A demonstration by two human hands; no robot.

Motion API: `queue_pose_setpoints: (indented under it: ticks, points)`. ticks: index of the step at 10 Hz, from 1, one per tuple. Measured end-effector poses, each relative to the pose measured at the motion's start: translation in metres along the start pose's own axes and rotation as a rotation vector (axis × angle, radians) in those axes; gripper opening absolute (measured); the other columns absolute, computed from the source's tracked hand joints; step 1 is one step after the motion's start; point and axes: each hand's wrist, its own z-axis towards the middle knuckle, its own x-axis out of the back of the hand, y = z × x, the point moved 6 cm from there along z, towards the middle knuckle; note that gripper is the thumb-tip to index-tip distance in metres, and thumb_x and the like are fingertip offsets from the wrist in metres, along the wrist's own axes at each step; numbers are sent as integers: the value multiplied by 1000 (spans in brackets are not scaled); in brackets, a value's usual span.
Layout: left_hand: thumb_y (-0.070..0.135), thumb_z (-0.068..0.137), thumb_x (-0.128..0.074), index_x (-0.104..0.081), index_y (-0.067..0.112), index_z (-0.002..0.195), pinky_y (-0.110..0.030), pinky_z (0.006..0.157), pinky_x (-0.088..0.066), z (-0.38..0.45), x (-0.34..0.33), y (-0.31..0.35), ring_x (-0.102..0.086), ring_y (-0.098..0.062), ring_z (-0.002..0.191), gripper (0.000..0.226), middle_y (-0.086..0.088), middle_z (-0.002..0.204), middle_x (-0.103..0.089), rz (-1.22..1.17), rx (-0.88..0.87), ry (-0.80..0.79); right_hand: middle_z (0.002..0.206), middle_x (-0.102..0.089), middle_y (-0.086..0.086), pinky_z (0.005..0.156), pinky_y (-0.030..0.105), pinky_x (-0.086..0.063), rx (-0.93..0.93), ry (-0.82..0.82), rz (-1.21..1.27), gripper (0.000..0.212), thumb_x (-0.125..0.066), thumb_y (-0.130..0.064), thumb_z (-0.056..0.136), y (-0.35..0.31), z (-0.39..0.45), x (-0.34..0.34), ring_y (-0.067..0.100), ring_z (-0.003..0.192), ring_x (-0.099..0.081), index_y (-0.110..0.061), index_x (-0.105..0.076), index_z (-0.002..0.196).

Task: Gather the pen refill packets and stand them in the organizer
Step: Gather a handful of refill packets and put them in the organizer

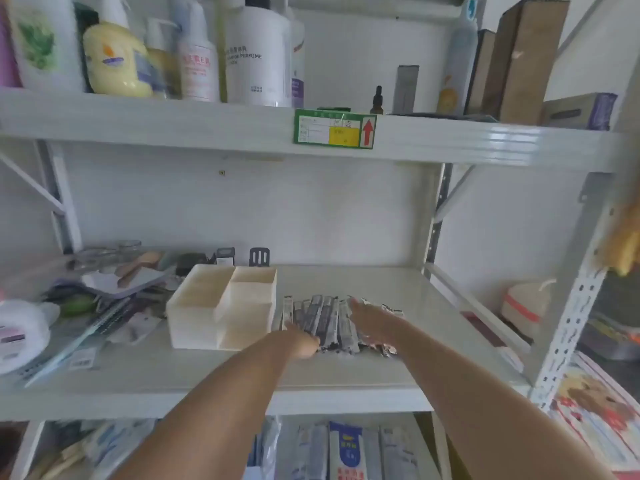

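Several long grey pen refill packets [323,320] lie side by side in a loose row on the white middle shelf [346,372], just right of a cream organizer [221,308] with empty compartments. My left hand [301,342] rests at the near left end of the row, fingers curled against the packets. My right hand [372,322] lies flat over the right part of the row, fingers spread and pointing away. Packets under both hands are partly hidden. Whether either hand has a packet gripped is unclear.
Left of the organizer sits clutter: a tray [114,282], notebooks and a white pouch [20,337]. Bottles [256,53] and boxes fill the upper shelf. A metal upright [568,317] bounds the right side. More packets [346,452] stand on the shelf below.
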Motion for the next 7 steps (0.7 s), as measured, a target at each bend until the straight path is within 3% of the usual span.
queue_pose_setpoints:
  ticks: [1,2,3,4,5,6,7]
  points:
    - [39,98,-27,0,4,150,-39,118,-24,25,4,10,-25,-31,144,69,-18,158,-16,-36,56,18,81,-48,1,107,44,-40,-53,-174,191,35,-29,-40,97,6,23,-10,19,83,-57,-15,-53,99]
    - [38,99,-23,-3,3,150,-39,120,-19,49,11,13,-18,-29,146,65,-16,159,-8,-33,84,29,113,-57,14,95,39,-49,-74,-195,238,54,-30,-42,97,4,46,-19,31,107,-58,-4,-42,134]
    - [44,95,-28,-25,6,147,-42,116,-29,82,14,10,-35,-32,139,65,-15,155,-27,7,95,102,125,-56,17,96,42,-50,-87,-140,131,54,-31,-36,97,-1,67,-28,32,111,-59,-2,-40,137]
    - [56,88,-31,-32,7,143,-44,112,-35,99,12,13,-42,-32,134,73,-14,151,-34,3,76,99,145,-42,15,100,39,-49,-124,-174,113,52,-35,-36,95,0,85,-40,31,123,-53,-10,-35,141]
    - [38,92,-46,-44,-1,135,-36,106,-42,102,21,31,-50,-30,127,59,-18,140,-49,-215,16,127,134,-50,15,96,37,-52,-145,-182,93,47,-40,-29,95,-2,98,-48,30,115,-59,-10,-40,138]
    - [23,87,-57,-54,0,125,-35,99,-46,106,24,38,-56,-31,121,45,-16,127,-59,-388,12,104,89,-53,9,85,32,-52,-129,-147,51,22,-38,-20,95,-1,114,-52,28,92,-60,-2,-48,103]
    - [21,78,-69,-54,3,119,-32,86,-50,124,12,40,-62,-30,107,47,-12,105,-61,-525,-1,6,71,-47,9,71,29,-52,-193,-119,129,24,-39,-22,95,4,125,-49,21,62,-51,-1,-49,96]
